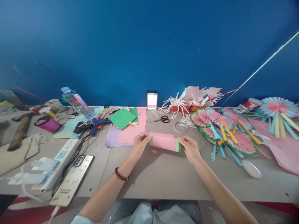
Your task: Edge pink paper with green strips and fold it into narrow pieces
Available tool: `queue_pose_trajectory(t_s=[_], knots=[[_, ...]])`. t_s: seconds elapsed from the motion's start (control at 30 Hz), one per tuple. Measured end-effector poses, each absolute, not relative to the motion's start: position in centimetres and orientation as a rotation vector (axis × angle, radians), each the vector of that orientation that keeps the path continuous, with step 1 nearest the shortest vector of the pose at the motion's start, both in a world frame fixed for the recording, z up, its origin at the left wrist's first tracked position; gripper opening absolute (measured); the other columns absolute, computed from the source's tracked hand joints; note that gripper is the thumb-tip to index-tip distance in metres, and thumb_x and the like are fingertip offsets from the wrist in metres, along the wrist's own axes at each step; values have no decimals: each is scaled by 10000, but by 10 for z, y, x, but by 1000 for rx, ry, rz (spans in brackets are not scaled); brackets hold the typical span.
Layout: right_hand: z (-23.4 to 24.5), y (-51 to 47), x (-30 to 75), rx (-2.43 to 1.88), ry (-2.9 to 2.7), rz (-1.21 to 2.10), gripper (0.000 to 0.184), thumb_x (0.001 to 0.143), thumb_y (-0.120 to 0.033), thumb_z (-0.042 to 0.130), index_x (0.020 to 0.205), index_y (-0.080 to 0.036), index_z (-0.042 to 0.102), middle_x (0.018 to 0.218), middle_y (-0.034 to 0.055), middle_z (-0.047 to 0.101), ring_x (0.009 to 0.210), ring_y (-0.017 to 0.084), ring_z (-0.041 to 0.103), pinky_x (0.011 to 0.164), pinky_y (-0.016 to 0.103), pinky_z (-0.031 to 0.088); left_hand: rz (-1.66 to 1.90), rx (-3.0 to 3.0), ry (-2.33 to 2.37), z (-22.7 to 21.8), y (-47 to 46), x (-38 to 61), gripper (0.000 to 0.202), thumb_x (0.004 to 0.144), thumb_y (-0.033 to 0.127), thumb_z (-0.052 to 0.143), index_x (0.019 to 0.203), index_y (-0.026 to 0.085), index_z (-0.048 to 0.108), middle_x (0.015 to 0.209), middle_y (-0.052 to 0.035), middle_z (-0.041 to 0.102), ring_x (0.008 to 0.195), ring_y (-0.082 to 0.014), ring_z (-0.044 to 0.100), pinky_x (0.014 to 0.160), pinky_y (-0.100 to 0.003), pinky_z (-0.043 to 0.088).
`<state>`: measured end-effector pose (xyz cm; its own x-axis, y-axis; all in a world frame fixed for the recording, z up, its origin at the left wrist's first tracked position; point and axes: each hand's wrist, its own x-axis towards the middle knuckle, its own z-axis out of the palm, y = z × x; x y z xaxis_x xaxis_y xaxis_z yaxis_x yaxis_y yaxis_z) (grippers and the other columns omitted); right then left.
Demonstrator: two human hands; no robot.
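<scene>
Between my two hands is a pink sheet of paper [163,142], curled over on itself, with pale and green strips along its short ends. My left hand [141,143] pinches its left end between thumb and fingers. At the opposite end, my right hand [190,147] grips the green-edged corner. The paper is held just above the grey table [149,180]. Beyond it lie black-handled scissors [162,119] and a roll of tape [180,127]. Pink and purple sheets [126,137] lie to the left, topped by green paper [123,119].
Folded paper fans [241,143] and a white mouse [251,169] lie at right. A phone [73,180], power strip [59,163], blue glue gun [97,124], bottle [77,102] and hammer [21,130] occupy the left. A small screen [152,101] leans against the blue wall.
</scene>
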<state>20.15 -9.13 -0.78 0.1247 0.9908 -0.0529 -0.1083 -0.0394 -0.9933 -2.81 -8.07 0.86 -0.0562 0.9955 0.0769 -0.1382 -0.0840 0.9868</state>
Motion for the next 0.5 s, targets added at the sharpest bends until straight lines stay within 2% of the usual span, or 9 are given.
queue_pose_trajectory(t_s=[0.13,0.27,0.4,0.5], knots=[[-8,-92,203,-1212,-982,1202,397,610,-510,762,589,-157,582,537,-17,528,522,95,425,489,234,323,1289,1180,1079,8,-81,-30,260,674,403,717,751,160,669,724,-18,636,656,-123,536,604,-228,426],[-8,-92,203,-1218,-991,1210,382,598,-502,772,607,-156,610,553,-9,558,524,99,447,494,235,339,1269,1289,1064,5,-82,-30,273,693,342,722,913,181,715,885,-53,687,749,-148,580,641,-241,445],[-10,-92,203,-1227,-1021,1200,378,600,-510,761,597,-166,604,559,-15,566,525,98,457,509,230,350,1316,1362,1026,4,-80,-30,184,698,342,732,792,184,740,788,-49,681,740,-152,578,669,-265,449],[-12,-91,203,-1223,-1027,1197,363,607,-503,755,594,-175,600,563,-20,568,525,98,462,507,225,351,1336,1347,1027,4,-78,-29,200,676,374,752,707,177,736,717,-42,662,684,-144,562,647,-273,443]])
